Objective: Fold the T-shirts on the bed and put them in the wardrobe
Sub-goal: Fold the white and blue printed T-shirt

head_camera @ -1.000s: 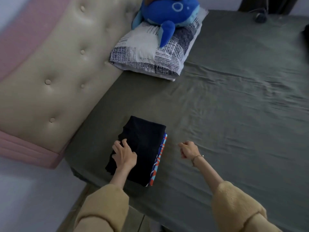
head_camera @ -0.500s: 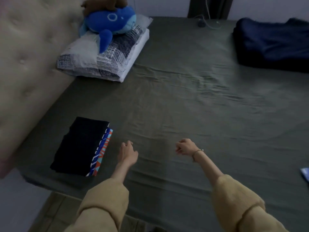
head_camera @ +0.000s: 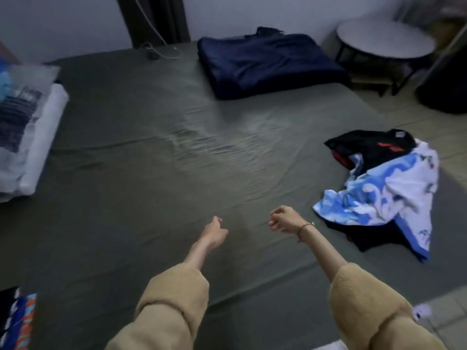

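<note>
Reaching out from the bottom of the frame in tan fleece sleeves (head_camera: 174,296), both arms hovering over the bed (head_camera: 141,188). Left hand (head_camera: 214,229) hanging just left of centre, fingers loosely curled, gripping nothing; right hand (head_camera: 284,219) just right of centre, fingers curled in loosely toward the palm, holding nothing, a thin bracelet (head_camera: 304,227) circling the wrist. Lying at the lower left corner, cut by the frame edge: the folded stack (head_camera: 17,322), dark on one side and showing a blue-and-orange patterned edge; long axis impossible to tell from this sliver. Sprawling at the right edge of the bed, near the right hand but apart from it: the unfolded T-shirts (head_camera: 384,188), a blue-and-white one crumpled over black ones, the heap stretching roughly from upper frame toward lower right, its far side reaching the mattress edge. Leaving wide bare sheet between the hands and the heap, and across the whole middle. Sitting at the left edge, blurred: a pillow (head_camera: 27,137). Resting at upper centre: a folded navy blanket (head_camera: 267,64), with a cable (head_camera: 161,53) beside it. Standing beyond the bed at upper right, on tiled floor: a round table (head_camera: 384,40).
</note>
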A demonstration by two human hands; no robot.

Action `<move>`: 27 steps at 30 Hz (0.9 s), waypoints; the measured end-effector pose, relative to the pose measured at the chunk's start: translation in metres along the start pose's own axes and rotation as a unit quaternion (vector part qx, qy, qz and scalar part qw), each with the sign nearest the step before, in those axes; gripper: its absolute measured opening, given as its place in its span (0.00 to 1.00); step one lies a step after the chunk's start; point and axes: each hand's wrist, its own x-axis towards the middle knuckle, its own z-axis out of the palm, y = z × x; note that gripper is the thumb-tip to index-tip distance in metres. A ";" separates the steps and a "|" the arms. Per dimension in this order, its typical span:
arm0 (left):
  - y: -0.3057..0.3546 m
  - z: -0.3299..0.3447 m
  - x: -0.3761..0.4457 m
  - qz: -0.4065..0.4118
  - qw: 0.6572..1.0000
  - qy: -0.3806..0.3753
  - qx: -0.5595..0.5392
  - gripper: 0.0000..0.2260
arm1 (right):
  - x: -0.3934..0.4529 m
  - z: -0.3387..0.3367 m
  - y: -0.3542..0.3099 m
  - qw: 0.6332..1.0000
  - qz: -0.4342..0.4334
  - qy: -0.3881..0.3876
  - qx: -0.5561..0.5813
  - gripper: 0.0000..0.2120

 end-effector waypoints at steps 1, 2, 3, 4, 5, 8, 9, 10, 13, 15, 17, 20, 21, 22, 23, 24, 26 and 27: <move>0.030 0.017 0.010 0.019 1.000 -0.014 0.017 0.21 | 0.003 -0.028 0.017 0.999 0.014 0.022 0.020 0.11; 0.046 0.027 0.016 0.029 0.999 -0.021 0.029 0.21 | 0.003 -0.043 0.027 0.999 0.023 0.032 0.028 0.10; 0.062 0.035 0.021 0.037 0.998 -0.030 0.041 0.21 | 0.006 -0.057 0.037 0.998 0.029 0.038 0.033 0.10; 0.084 0.050 0.025 0.048 0.997 -0.042 0.052 0.21 | 0.006 -0.076 0.050 0.997 0.037 0.051 0.043 0.10; 0.110 0.069 0.032 0.059 0.994 -0.055 0.069 0.21 | 0.010 -0.100 0.067 0.995 0.051 0.071 0.054 0.09; 0.169 0.115 0.045 0.087 0.990 -0.077 0.086 0.19 | 0.021 -0.151 0.107 0.989 0.072 0.108 0.072 0.09; 0.187 0.132 0.050 0.098 0.988 -0.082 0.088 0.18 | 0.024 -0.168 0.119 0.988 0.078 0.115 0.072 0.10; 0.206 0.147 0.053 0.108 0.986 -0.086 0.090 0.17 | 0.028 -0.185 0.130 0.986 0.081 0.127 0.075 0.08; 0.259 0.195 0.064 0.140 0.981 -0.102 0.084 0.15 | 0.038 -0.233 0.166 0.982 0.095 0.159 0.048 0.08; 0.293 0.228 0.074 0.163 0.979 -0.106 0.063 0.16 | 0.048 -0.268 0.191 0.974 0.106 0.195 0.036 0.12; 0.311 0.249 0.081 0.182 0.977 -0.110 0.035 0.21 | 0.053 -0.286 0.209 0.968 0.115 0.222 0.035 0.12; 0.343 0.287 0.091 0.175 0.976 -0.129 0.016 0.35 | 0.063 -0.314 0.237 0.961 0.168 0.221 0.011 0.16; 0.350 0.295 0.093 0.181 0.976 -0.117 0.046 0.36 | 0.066 -0.319 0.244 0.960 0.179 0.215 0.011 0.17; 0.355 0.301 0.096 0.189 0.973 -0.095 0.092 0.34 | 0.069 -0.322 0.248 0.959 0.183 0.213 0.017 0.17; 0.359 0.306 0.099 0.194 0.969 -0.066 0.135 0.29 | 0.072 -0.323 0.251 0.959 0.181 0.216 0.024 0.16; 0.363 0.308 0.100 0.193 0.967 -0.042 0.163 0.23 | 0.078 -0.323 0.255 0.957 0.177 0.226 0.029 0.14; 0.368 0.309 0.102 0.189 0.967 -0.023 0.167 0.08 | 0.085 -0.328 0.255 0.948 0.180 0.258 0.039 0.11; 0.369 0.307 0.103 0.189 0.968 -0.025 0.163 0.04 | 0.086 -0.330 0.254 0.941 0.185 0.280 0.037 0.11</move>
